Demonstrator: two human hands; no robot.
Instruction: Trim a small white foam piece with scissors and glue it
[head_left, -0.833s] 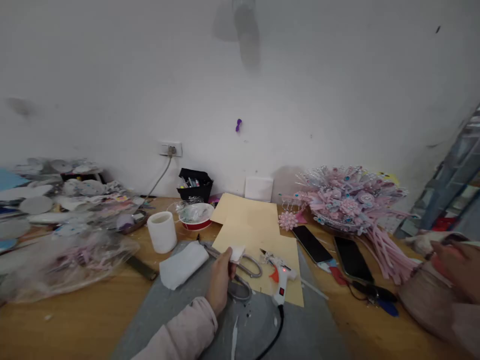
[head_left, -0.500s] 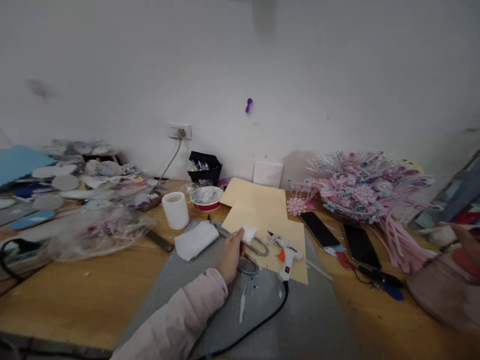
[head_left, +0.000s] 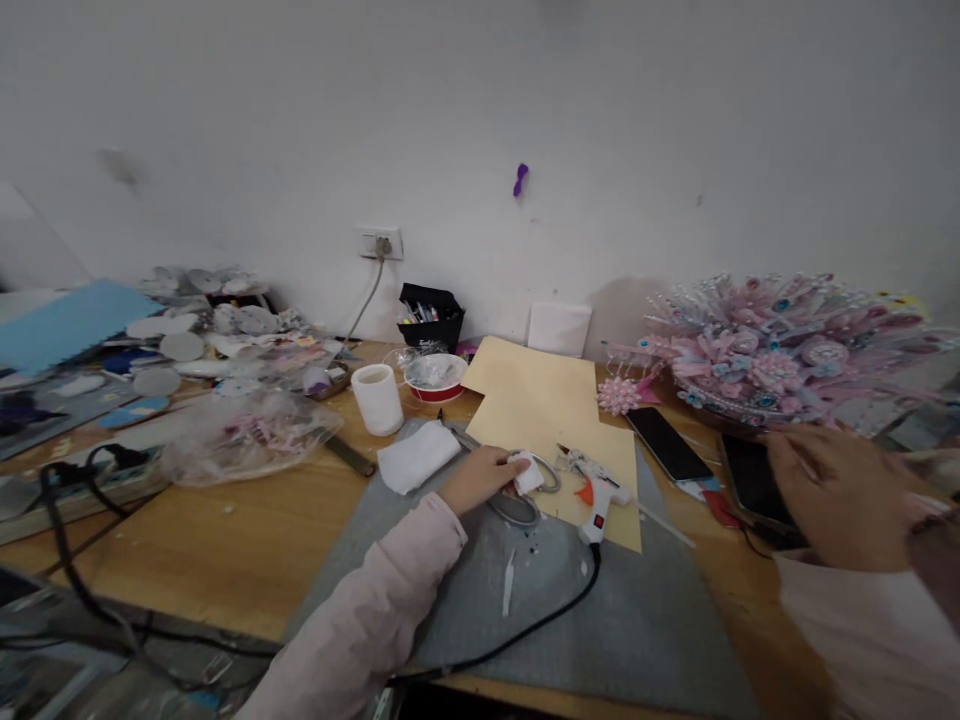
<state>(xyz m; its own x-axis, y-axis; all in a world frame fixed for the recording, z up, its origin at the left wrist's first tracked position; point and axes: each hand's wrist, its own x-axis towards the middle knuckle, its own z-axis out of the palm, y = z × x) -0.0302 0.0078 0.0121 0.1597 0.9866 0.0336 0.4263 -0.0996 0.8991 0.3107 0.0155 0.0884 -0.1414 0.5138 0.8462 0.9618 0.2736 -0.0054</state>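
My left hand [head_left: 484,478] pinches a small folded white piece [head_left: 529,474], perhaps paper or tissue, above a pair of scissors [head_left: 517,510] with grey loop handles. A folded white tissue [head_left: 418,456] lies left of that hand. To its right, a white hot glue gun [head_left: 598,510] with an orange trigger rests on beige card sheets [head_left: 540,400]. My right hand [head_left: 840,495], blurred, is at the right side and partly covers a dark phone [head_left: 750,485]. What its fingers do is hidden.
A pink beaded flower headpiece [head_left: 772,365] stands at back right, near a second phone [head_left: 670,445]. A tissue roll [head_left: 377,400], a red-rimmed spool [head_left: 436,378] and a black pen case [head_left: 430,318] are behind. Plastic bag [head_left: 247,440] and power strip [head_left: 82,495] lie left.
My right hand has come in from the right edge to beside the phone. The view has turned somewhat left and down. My left hand still holds the white piece over the scissors.
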